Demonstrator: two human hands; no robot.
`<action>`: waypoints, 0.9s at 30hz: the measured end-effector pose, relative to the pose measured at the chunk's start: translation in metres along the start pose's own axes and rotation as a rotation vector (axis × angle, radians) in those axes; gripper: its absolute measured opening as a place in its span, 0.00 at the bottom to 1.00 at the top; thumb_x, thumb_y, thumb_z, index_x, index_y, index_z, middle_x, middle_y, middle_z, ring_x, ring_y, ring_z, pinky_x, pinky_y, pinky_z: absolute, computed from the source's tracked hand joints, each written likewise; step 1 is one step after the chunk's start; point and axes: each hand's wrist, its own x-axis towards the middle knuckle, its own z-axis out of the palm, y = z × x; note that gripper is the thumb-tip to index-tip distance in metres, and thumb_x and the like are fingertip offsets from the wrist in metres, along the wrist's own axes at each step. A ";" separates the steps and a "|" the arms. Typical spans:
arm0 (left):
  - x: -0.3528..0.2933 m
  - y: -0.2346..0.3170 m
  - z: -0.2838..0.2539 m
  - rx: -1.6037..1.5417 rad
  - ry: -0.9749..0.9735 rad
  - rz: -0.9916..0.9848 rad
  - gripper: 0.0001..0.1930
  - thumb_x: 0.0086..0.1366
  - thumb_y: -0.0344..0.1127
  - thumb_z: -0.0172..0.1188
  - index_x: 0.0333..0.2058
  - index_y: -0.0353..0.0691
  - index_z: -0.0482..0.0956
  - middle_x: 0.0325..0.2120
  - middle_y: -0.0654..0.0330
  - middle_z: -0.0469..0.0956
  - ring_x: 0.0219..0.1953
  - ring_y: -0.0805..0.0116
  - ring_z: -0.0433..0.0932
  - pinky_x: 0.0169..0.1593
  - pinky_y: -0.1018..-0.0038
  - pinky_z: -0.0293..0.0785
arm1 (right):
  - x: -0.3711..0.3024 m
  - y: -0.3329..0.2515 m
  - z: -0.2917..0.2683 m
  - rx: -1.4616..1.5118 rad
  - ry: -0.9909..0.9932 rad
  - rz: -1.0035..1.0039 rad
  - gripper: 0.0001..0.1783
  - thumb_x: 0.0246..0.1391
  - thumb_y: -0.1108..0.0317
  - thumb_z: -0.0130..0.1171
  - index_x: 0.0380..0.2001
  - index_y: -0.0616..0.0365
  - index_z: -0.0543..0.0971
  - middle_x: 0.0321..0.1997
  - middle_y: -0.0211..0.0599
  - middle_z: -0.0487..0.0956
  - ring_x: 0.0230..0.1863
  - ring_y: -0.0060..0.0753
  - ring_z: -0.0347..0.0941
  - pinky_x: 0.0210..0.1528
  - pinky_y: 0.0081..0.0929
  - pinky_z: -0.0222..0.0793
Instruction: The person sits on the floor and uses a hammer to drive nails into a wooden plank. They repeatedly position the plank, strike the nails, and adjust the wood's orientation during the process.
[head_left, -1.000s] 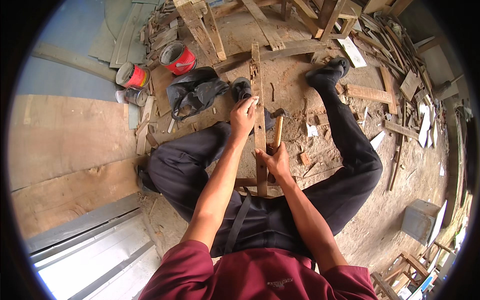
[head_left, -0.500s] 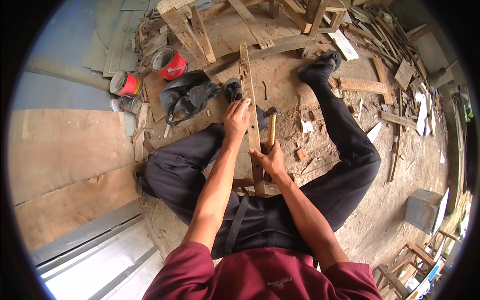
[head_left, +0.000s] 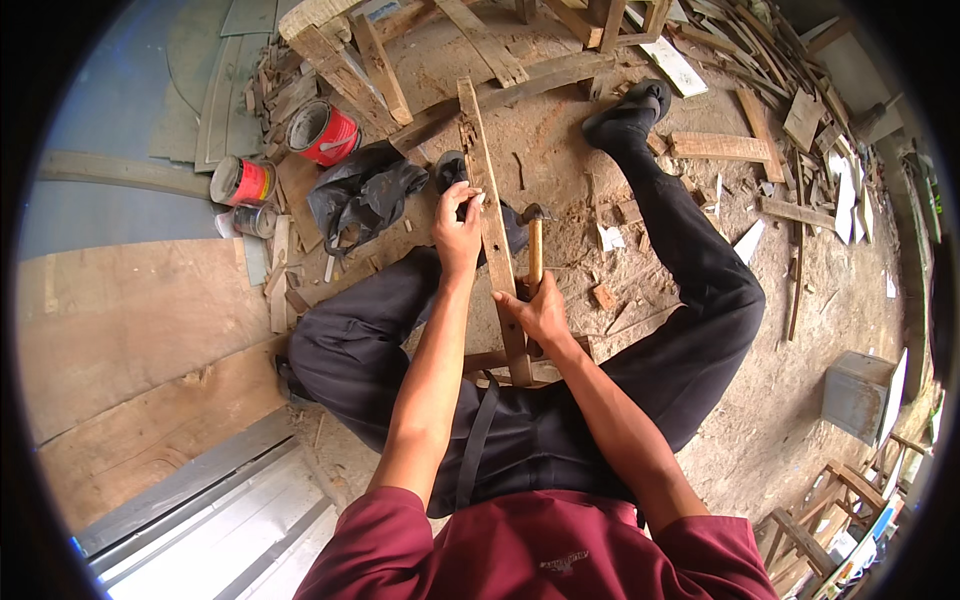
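A long narrow wooden board (head_left: 492,228) with dark holes runs away from my lap between my legs. My left hand (head_left: 458,235) is at its left edge, beyond the middle, thumb and fingertips bent together in a pinch. Whatever sits between those fingertips is too small to make out. My right hand (head_left: 541,315) is wrapped around the wooden handle of a hammer (head_left: 536,250), whose dark metal head points away from me. The right thumb lies on the board's surface. Across my lap side, a wooden crosspiece (head_left: 487,361) passes beneath the board's near end.
Two red paint cans (head_left: 323,133) and a small tin (head_left: 254,220) stand at the left, beside a black plastic bag (head_left: 362,195). A wooden frame (head_left: 350,75) rises at the far side. Scrap wood (head_left: 720,147) litters the right. A grey metal box (head_left: 858,393) sits lower right.
My left fingers have drawn back slightly left across the board and bent into a pinch. My right hand keeps its hold on the hammer. The whole view has shifted a little.
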 end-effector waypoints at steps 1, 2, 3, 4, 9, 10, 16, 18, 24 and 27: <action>0.000 -0.001 -0.001 0.014 0.001 0.007 0.13 0.62 0.21 0.62 0.46 0.34 0.77 0.37 0.58 0.84 0.40 0.69 0.83 0.44 0.72 0.79 | 0.000 -0.002 0.000 -0.005 -0.008 0.010 0.40 0.43 0.52 0.78 0.45 0.73 0.70 0.38 0.61 0.80 0.41 0.51 0.81 0.41 0.40 0.76; 0.001 -0.003 -0.001 0.028 0.001 0.014 0.13 0.62 0.21 0.63 0.46 0.34 0.78 0.37 0.58 0.84 0.39 0.69 0.83 0.43 0.72 0.79 | -0.001 -0.003 -0.001 -0.010 -0.016 0.020 0.40 0.43 0.51 0.78 0.45 0.73 0.70 0.38 0.61 0.80 0.41 0.51 0.81 0.41 0.40 0.76; 0.002 -0.001 0.000 0.038 0.001 0.021 0.12 0.62 0.21 0.63 0.45 0.34 0.79 0.37 0.58 0.84 0.39 0.68 0.83 0.43 0.72 0.79 | -0.001 -0.005 -0.003 -0.016 -0.020 0.030 0.40 0.43 0.51 0.78 0.45 0.73 0.70 0.38 0.61 0.80 0.41 0.51 0.81 0.41 0.40 0.76; 0.002 0.000 -0.001 0.082 -0.005 0.041 0.11 0.61 0.22 0.64 0.43 0.34 0.80 0.36 0.57 0.84 0.39 0.65 0.83 0.43 0.70 0.79 | -0.001 -0.004 -0.003 -0.017 -0.014 0.023 0.40 0.42 0.51 0.78 0.45 0.73 0.70 0.38 0.61 0.80 0.41 0.51 0.81 0.41 0.40 0.76; 0.003 0.004 -0.002 0.130 -0.004 0.071 0.05 0.60 0.23 0.65 0.36 0.34 0.83 0.35 0.56 0.83 0.39 0.58 0.82 0.43 0.67 0.78 | 0.001 0.001 0.000 -0.017 -0.010 0.011 0.41 0.42 0.50 0.78 0.45 0.72 0.69 0.38 0.61 0.80 0.41 0.52 0.81 0.41 0.41 0.76; 0.004 0.004 -0.002 0.131 -0.011 0.083 0.05 0.60 0.23 0.65 0.36 0.34 0.83 0.35 0.56 0.83 0.39 0.58 0.82 0.43 0.67 0.78 | 0.001 0.001 0.000 -0.017 -0.009 0.010 0.41 0.42 0.50 0.78 0.45 0.72 0.69 0.38 0.61 0.80 0.41 0.52 0.81 0.41 0.41 0.76; 0.005 0.003 -0.001 0.106 -0.032 0.082 0.06 0.60 0.23 0.66 0.37 0.34 0.83 0.35 0.57 0.81 0.37 0.61 0.81 0.43 0.70 0.77 | 0.001 0.000 -0.002 -0.022 -0.016 0.021 0.41 0.42 0.50 0.79 0.45 0.72 0.70 0.37 0.60 0.80 0.40 0.51 0.81 0.40 0.41 0.76; 0.002 -0.002 0.001 0.041 -0.008 0.037 0.06 0.61 0.23 0.65 0.38 0.33 0.83 0.35 0.57 0.81 0.37 0.64 0.81 0.43 0.71 0.77 | 0.001 0.000 -0.001 -0.020 -0.015 0.014 0.41 0.42 0.50 0.79 0.45 0.72 0.70 0.37 0.59 0.80 0.40 0.50 0.81 0.40 0.41 0.76; -0.007 -0.009 0.007 -0.136 0.043 -0.163 0.08 0.69 0.29 0.60 0.40 0.32 0.84 0.38 0.61 0.79 0.41 0.74 0.77 0.45 0.76 0.74 | 0.001 -0.001 -0.003 0.016 -0.026 0.030 0.41 0.41 0.50 0.79 0.45 0.71 0.70 0.37 0.58 0.80 0.39 0.48 0.80 0.39 0.40 0.76; -0.010 -0.013 0.007 -0.121 0.035 -0.158 0.09 0.71 0.31 0.58 0.42 0.31 0.83 0.39 0.60 0.78 0.41 0.73 0.76 0.47 0.76 0.73 | 0.000 -0.001 -0.004 -0.011 -0.019 0.034 0.41 0.41 0.51 0.79 0.45 0.71 0.70 0.37 0.58 0.80 0.39 0.47 0.80 0.39 0.40 0.76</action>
